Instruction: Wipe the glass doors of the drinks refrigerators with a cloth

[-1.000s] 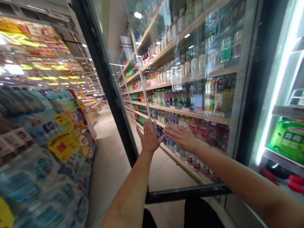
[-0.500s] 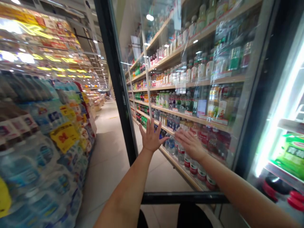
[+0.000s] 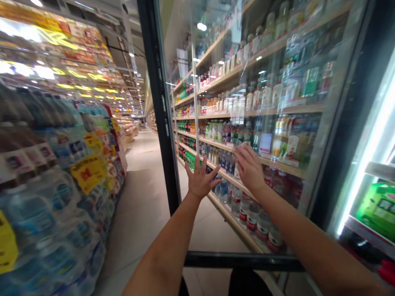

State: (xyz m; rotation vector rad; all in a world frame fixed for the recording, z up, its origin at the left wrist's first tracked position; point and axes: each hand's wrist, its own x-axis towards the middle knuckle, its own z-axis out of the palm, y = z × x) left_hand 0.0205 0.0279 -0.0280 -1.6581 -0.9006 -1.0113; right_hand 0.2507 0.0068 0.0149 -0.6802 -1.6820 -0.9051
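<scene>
A glass fridge door with a black frame stands swung open in front of me. My left hand is open, fingers spread, palm flat against the glass near the door's left edge. My right hand is open too, fingers together and stretched, pressed on the glass a little higher and to the right. Neither hand holds anything. Through the glass I see long shelves of drink bottles.
On the left, stacked packs of bottled water with yellow price tags line the aisle. A tiled aisle floor runs ahead. At the right, the lit fridge interior holds a green pack on a shelf.
The door has swung to the right, its left frame now nearer the middle. My right hand has slid upward on the glass. My left hand stays flat on it.
</scene>
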